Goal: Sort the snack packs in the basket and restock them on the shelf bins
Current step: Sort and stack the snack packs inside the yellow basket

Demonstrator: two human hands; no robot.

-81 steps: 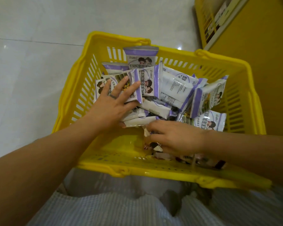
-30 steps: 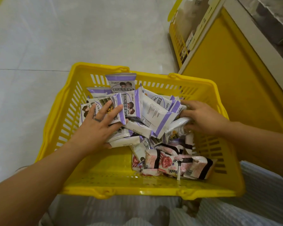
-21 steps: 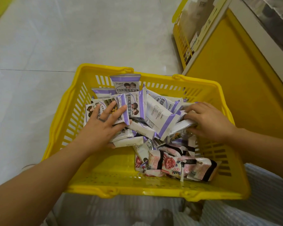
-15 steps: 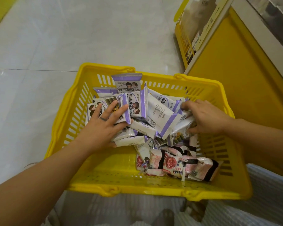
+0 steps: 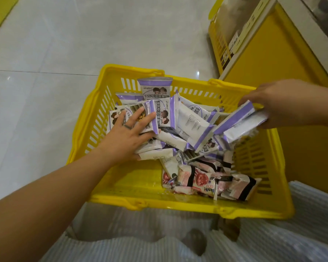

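Note:
A yellow slotted basket [image 5: 178, 206] stands on the floor in front of me. Several purple-and-white snack packs [image 5: 189, 121] fill its far half, and pink-and-black snack packs [image 5: 203, 181] lie at its near right. My left hand [image 5: 127, 133], a ring on one finger, rests flat with spread fingers on the purple packs at the left. My right hand [image 5: 278, 103] grips two or three purple-and-white packs [image 5: 240, 121] and holds them lifted above the basket's right side.
A yellow shelf unit [image 5: 284, 53] rises at the right, with a yellow slotted bin [image 5: 220, 40] of pale packs at its far end. Pale floor tiles [image 5: 45, 72] stretch to the left. My striped clothing [image 5: 273, 242] is close below the basket.
My right hand has closed on a few purple packs and lifted them up and to the right, out of the pile. My left hand has stayed pressed on the left packs.

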